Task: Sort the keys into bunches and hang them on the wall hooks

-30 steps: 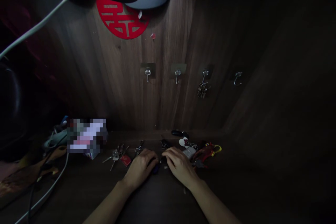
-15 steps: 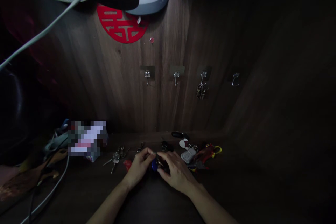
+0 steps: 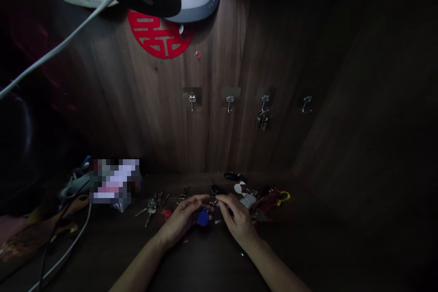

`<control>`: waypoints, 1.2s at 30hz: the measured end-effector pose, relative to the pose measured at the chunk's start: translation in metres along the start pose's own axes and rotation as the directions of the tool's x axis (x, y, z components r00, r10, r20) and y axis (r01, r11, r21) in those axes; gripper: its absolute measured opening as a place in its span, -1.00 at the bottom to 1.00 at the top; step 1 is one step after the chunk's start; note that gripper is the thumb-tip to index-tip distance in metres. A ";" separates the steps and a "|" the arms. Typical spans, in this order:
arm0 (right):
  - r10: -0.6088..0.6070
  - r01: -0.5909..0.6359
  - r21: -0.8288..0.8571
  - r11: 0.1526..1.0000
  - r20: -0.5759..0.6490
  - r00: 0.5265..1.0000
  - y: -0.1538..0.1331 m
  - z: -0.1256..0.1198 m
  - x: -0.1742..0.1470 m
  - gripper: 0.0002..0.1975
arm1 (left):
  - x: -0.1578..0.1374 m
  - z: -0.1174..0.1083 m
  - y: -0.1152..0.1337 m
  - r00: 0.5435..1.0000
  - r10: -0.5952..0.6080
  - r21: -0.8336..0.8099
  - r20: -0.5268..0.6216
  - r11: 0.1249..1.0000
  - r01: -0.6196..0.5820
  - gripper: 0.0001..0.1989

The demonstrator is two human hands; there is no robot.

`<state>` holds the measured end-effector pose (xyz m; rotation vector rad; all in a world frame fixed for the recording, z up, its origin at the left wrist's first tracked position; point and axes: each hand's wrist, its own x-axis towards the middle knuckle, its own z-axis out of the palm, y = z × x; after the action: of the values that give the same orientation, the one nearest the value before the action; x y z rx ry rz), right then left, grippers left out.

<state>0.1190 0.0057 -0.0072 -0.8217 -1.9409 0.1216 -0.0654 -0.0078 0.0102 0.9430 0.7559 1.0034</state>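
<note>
My left hand point(image 3: 186, 213) is closed around a bunch with a round blue key tag point(image 3: 203, 218), which hangs at its fingertips. My right hand point(image 3: 237, 216) pinches a small metal piece at the same bunch, probably its ring; the dim light hides the detail. Left of the hands lie a bunch of silver keys point(image 3: 153, 205) and a small red item point(image 3: 166, 214). Just beyond the fingers are a black key fob point(image 3: 215, 189) and a few metal bits point(image 3: 184, 194). A grey fob point(image 3: 248, 200) sits partly behind my right hand.
Four-hook row aside, several metal hooks point(image 3: 230, 102) line the wooden wall; one carries a key bunch point(image 3: 262, 120). At right lie red-handled tools point(image 3: 265, 205) and a black fob point(image 3: 234, 176). A blurred-out box point(image 3: 116, 182), a wooden brush-like object point(image 3: 41, 232) and cables point(image 3: 70, 248) lie left.
My hands have moved slightly apart. The blue tag has turned its flat face towards me and hangs by my left fingers. Small pale bits now show on the surface around the hands.
</note>
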 end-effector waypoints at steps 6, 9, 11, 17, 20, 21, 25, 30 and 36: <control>0.127 -0.122 0.074 0.990 -0.074 0.989 0.002 0.001 0.002 -0.82 | -0.002 -0.001 -0.001 0.997 -0.003 0.265 0.083 0.964 -0.019 -0.45; 0.216 -0.204 0.132 0.970 -0.079 0.973 0.002 0.003 0.002 -0.83 | -0.003 0.001 0.000 0.997 0.002 0.339 0.082 0.940 -0.029 -0.51; 0.257 -0.244 0.168 0.955 -0.055 0.965 0.003 0.004 0.002 -0.84 | -0.002 0.003 0.000 0.997 -0.006 0.361 0.078 0.932 -0.022 -0.57; 0.317 -0.311 0.247 0.918 0.018 0.948 0.003 0.006 0.004 -0.82 | 0.001 0.006 -0.001 0.997 0.028 0.362 0.069 0.931 -0.051 -0.64; 0.332 -0.339 0.279 0.899 0.072 0.940 0.002 0.006 0.004 -0.80 | 0.003 0.005 -0.002 0.996 0.014 0.349 0.085 0.936 -0.043 -0.66; 0.338 -0.348 0.286 0.893 0.086 0.937 0.002 0.005 0.004 -0.79 | 0.004 0.004 -0.003 0.996 0.017 0.340 0.091 0.939 -0.047 -0.67; 0.379 -0.397 0.330 0.856 0.120 0.918 0.003 0.006 0.004 -0.75 | 0.006 0.002 -0.005 0.995 0.045 0.292 0.089 0.954 -0.070 -0.69; 0.444 -0.461 0.363 0.810 0.135 0.886 0.006 0.007 0.005 -0.74 | 0.008 0.003 -0.003 0.997 0.072 0.220 0.031 0.972 -0.077 -0.69; 0.296 -0.371 0.405 0.836 0.235 0.926 -0.002 0.005 0.013 -0.74 | 0.008 0.004 -0.002 0.996 0.071 0.200 0.044 0.977 -0.079 -0.66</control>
<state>0.1105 0.0125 0.0011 -0.8496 -1.7951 0.8397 -0.0581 -0.0019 0.0098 1.1701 0.8069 0.9850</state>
